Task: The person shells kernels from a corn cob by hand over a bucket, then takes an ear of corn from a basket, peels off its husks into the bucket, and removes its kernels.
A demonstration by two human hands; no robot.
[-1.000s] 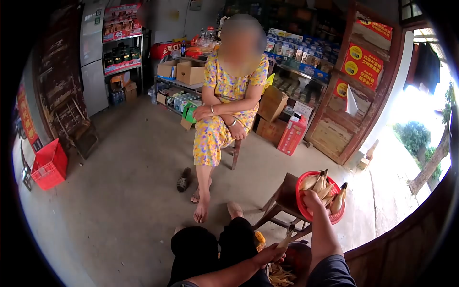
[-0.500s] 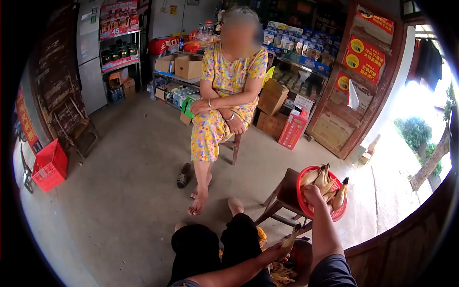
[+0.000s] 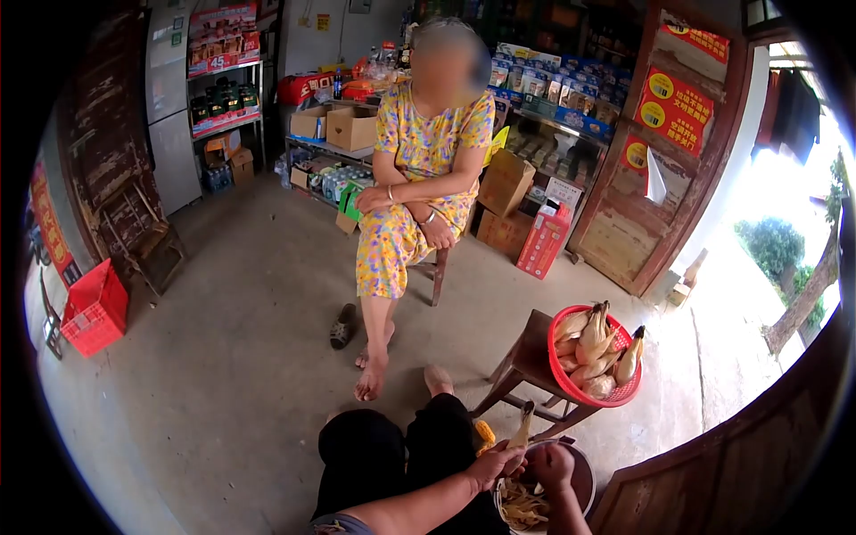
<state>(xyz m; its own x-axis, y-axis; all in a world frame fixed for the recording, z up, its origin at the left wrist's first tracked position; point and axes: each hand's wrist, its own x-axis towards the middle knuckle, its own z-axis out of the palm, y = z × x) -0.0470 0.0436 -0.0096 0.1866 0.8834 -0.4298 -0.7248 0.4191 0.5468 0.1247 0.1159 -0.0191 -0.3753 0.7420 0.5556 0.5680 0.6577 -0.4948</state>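
My left hand (image 3: 501, 465) is closed around an ear of corn in its dry husk (image 3: 521, 430), dark tip pointing up. Close beside it, my right hand (image 3: 550, 465) has its fingers curled; what they hold, if anything, is hidden. Both hands are over a round container (image 3: 586, 481) with torn corn husks (image 3: 523, 506) inside. A bare yellow ear of corn (image 3: 484, 433) shows by my right knee. Farther off, a red plastic basket (image 3: 571, 390) full of husked-over corn ears (image 3: 596, 357) rests on a wooden stool (image 3: 520, 357).
A person in a yellow floral outfit (image 3: 428, 169) sits facing me, arms crossed over the lap. A slipper (image 3: 342, 327) lies on the floor. A red crate (image 3: 94, 312) and folded chair (image 3: 143, 234) stand left. Boxes (image 3: 506, 183) and stocked shelves (image 3: 553, 89) are behind. Wooden panels (image 3: 704, 464) border the right.
My right hand has left the red basket and come down beside my left hand, over the husk container. My left hand still holds the ear of corn.
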